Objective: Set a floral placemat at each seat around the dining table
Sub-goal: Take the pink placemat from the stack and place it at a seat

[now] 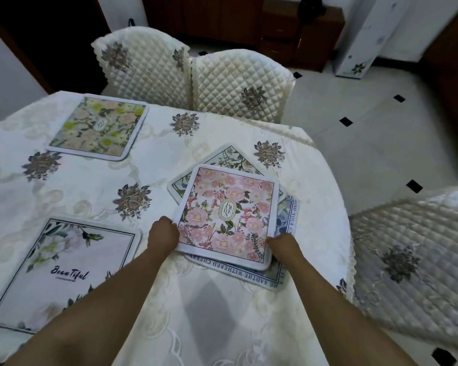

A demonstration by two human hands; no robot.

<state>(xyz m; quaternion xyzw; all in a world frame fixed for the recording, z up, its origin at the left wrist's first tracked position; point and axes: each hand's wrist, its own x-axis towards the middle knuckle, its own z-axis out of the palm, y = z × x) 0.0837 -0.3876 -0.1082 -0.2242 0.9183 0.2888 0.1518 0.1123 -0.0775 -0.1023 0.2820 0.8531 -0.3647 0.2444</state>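
Note:
A pink floral placemat (228, 215) lies on top of a small pile at the table's right side. My left hand (163, 235) grips its near left edge and my right hand (282, 244) grips its near right corner. Under it lie a blue-bordered placemat with lettering (251, 276) and a green-sprigged placemat (230, 157), turned at an angle. A yellow-and-peach floral placemat (98, 128) lies flat at the far left seat. A white placemat with the word "Beautiful" (64, 273) lies at the near left.
The table wears a cream embroidered cloth (90, 186). Two quilted cream chairs (143, 64) (238, 85) stand at the far side, and a third (413, 254) stands at the right. Tiled floor (368, 143) spreads to the right, with dark wooden cabinets (275, 25) behind.

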